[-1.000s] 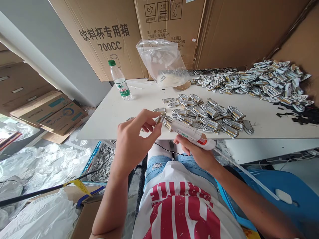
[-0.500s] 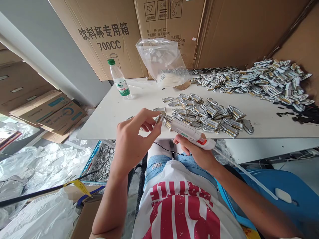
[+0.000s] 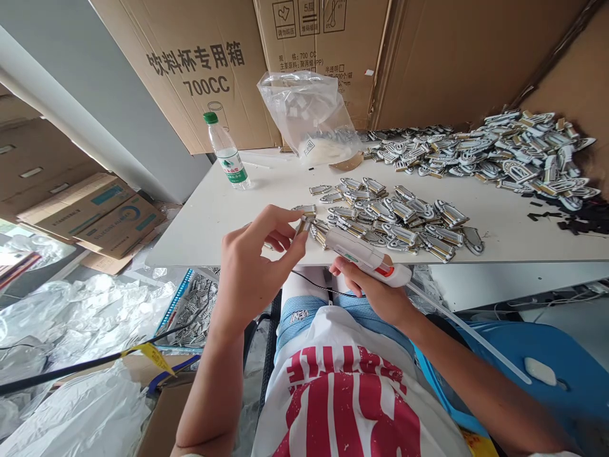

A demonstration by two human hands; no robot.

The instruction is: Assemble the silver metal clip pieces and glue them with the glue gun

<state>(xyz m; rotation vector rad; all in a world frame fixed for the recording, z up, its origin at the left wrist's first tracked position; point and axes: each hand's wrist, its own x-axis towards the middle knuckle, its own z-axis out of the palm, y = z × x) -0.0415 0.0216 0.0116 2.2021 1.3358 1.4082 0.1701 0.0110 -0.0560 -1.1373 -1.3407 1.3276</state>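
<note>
Little has changed since half a second ago: both hands hold the same grips at the near edge of the tabletop, and the whole scene has only slid a touch upward and leftward in view, so the water bottle and the clear plastic bag sit slightly higher than before. The small metal piece remains between the same fingertips, and the nozzle is as near it as it was.

The left hand is raised with its back toward the camera, wrist bent, forearm rising from the lower left. Its thumb and forefinger are pressed together on the small metal piece, pinching it just above the tabletop's edge; the other fingers curl loosely behind.

The right hand lies lower, just off the tabletop's near edge and above the lap, fingers wrapped from below around the white glue gun. The gun slants up and away to the left of this hand, its tip just beside the pinched piece. A clear glue stick trails from the gun's rear, out past the right forearm.

Beyond both hands, a loose heap of metal badges is spread on the tabletop; farther off to the right of the right hand lies a larger pile of badges against cardboard boxes.
</note>
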